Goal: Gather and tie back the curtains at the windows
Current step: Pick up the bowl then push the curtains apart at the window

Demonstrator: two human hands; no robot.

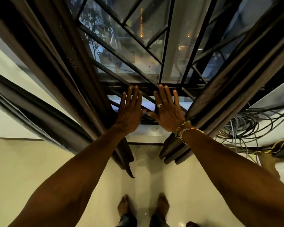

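While standing barefoot at the window [121, 43], holds left hand [129, 112] and right hand [168, 113] out side by side, palms forward, fingers straight and spread, gripping nothing, fingertips up by its dark crossbar [192, 89]. Leaves left curtain [75, 79] hanging in folds just beside the left hand, right curtain [220, 104] bunched against the right wrist. Shows tangled cables [252, 125] low at far right.

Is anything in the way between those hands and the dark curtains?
Nothing visible does. The left hand is just beside the dark brown left curtain, the right hand beside the dark brown right curtain.
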